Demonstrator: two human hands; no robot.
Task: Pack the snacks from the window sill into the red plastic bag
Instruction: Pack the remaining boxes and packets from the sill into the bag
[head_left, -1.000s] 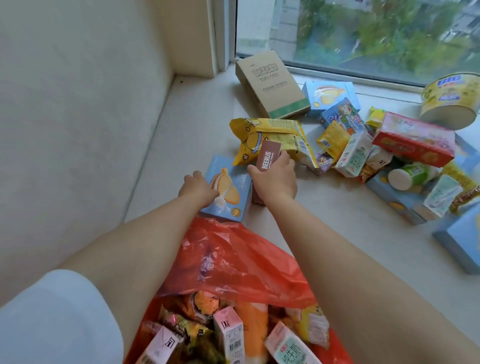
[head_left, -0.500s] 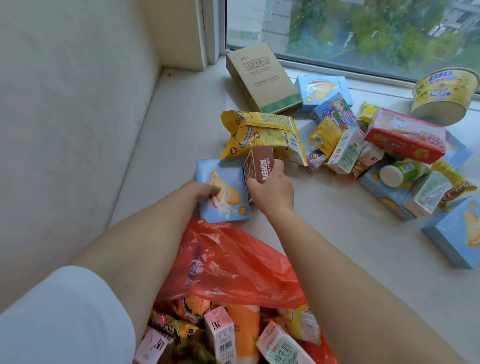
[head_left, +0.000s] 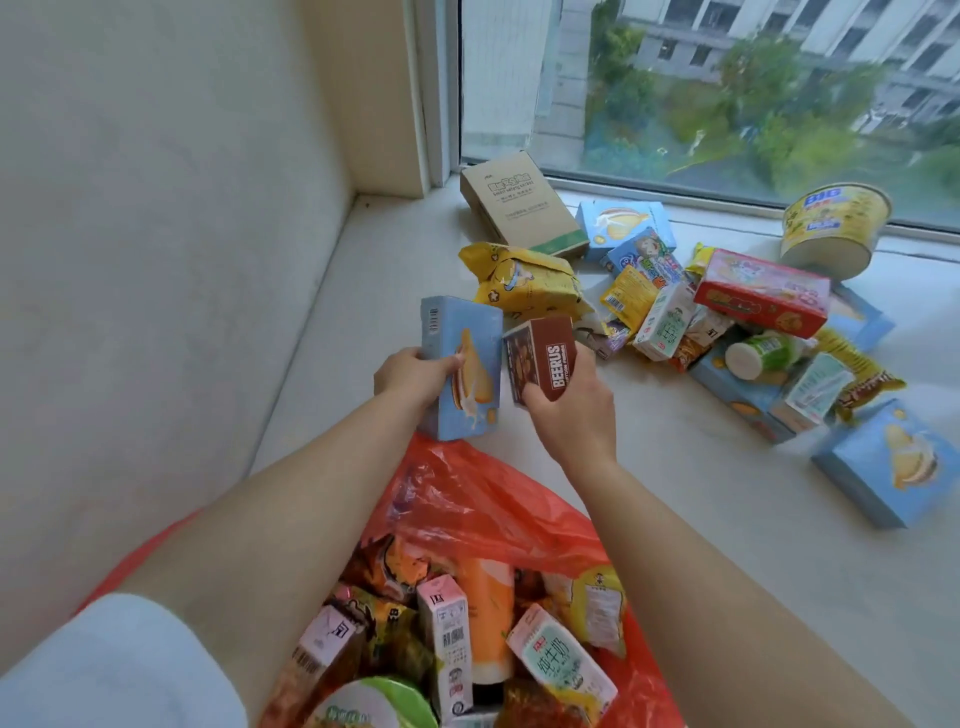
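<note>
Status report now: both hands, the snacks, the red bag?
Left hand holds blue box; right hand holds brown BEERUS box. Both above red bag, not in yet. Many snacks left on sill. Nothing blocking.

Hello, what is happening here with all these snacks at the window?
A person is packing snacks into a red plastic bag. The left hand holds a blue box, and the right hand holds a brown box, both above the bag's opening. Many snacks already lie in the bag; more remain on the window sill.
</note>
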